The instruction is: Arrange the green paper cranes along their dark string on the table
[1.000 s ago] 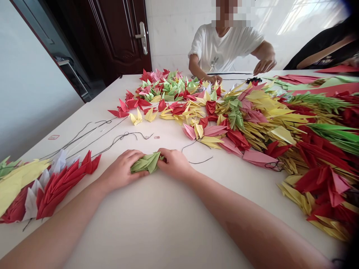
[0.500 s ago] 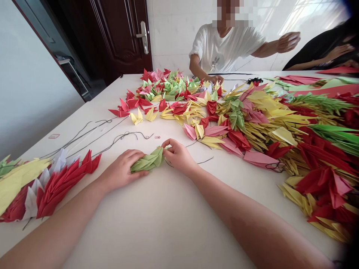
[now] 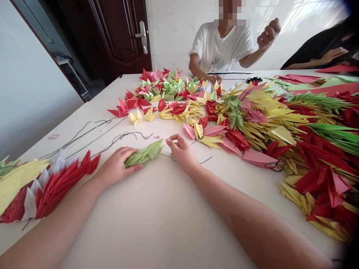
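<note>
A stack of green folded-paper cranes (image 3: 147, 152), nested one against another, lies slantwise near the middle of the table. My left hand (image 3: 117, 166) wraps round its left end, thumb in front and fingers behind. Just right of the stack's pointed tip, my right hand (image 3: 181, 151) has its thumb and forefinger curled together in a pinch. Whatever is between those fingertips, if anything, is too small to make out. A thin dark thread (image 3: 165, 155) runs from the stack's right end towards the table under my right hand.
Strung red and white paper cranes (image 3: 60, 186) lie at the left, trailing black strings (image 3: 117, 136). Heaps of yellow, red, pink and green cranes (image 3: 260, 112) cover the right and back of the white table (image 3: 157, 224). Across it sits a person in a white shirt (image 3: 221, 48).
My right hand has come away from the green stack's tip, slightly to the right. My left hand has shifted slightly left with the stack. The person opposite has raised one hand.
</note>
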`<control>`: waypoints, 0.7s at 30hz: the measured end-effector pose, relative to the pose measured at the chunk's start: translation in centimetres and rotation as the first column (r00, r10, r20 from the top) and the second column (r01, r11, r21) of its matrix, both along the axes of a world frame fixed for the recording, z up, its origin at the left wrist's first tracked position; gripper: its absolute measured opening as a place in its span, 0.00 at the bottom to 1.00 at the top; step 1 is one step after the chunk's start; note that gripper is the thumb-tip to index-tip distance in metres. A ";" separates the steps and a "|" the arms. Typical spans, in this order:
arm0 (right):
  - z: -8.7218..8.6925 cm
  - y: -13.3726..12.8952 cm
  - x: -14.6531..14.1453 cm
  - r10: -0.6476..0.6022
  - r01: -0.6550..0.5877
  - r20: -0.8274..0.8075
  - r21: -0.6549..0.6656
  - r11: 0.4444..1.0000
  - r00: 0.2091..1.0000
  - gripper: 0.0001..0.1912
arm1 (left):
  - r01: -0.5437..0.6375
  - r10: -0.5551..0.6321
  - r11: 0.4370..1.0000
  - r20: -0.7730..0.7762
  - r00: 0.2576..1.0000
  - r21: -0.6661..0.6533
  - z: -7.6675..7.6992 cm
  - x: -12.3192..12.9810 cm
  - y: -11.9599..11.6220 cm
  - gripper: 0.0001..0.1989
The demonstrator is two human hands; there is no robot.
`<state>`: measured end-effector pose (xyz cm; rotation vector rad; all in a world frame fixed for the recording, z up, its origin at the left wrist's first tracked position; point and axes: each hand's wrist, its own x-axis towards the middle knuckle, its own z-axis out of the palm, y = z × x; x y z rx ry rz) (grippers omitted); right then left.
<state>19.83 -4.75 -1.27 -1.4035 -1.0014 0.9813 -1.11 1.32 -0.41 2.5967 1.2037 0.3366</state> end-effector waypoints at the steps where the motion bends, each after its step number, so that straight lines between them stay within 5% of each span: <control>1: 0.0 -0.1 0.1 -0.009 0.009 0.046 0.012 1.000 0.999 0.13 | -0.009 0.009 1.000 -0.004 1.000 0.009 0.0 -0.1 0.1 0.29; 5: 0.2 -0.2 0.3 -0.015 0.002 0.284 0.047 0.999 0.959 0.12 | -0.038 0.039 0.999 -0.017 0.999 0.021 0.2 -0.4 0.4 0.29; 10: 0.4 -0.5 0.2 0.076 -0.048 0.536 -0.067 0.997 0.840 0.16 | -0.038 0.039 0.999 -0.023 0.999 0.030 0.2 -0.5 0.4 0.30; 16: 1.3 -1.2 -0.3 0.263 -0.249 0.644 -0.116 0.962 0.719 0.21 | -0.032 0.031 0.984 0.007 1.000 0.173 0.2 -0.9 0.9 0.26; 21: 1.2 -1.1 -0.3 0.368 -0.346 0.630 -0.165 0.924 0.683 0.13 | 0.032 -0.040 0.976 0.030 0.999 0.214 0.2 -1.1 1.0 0.21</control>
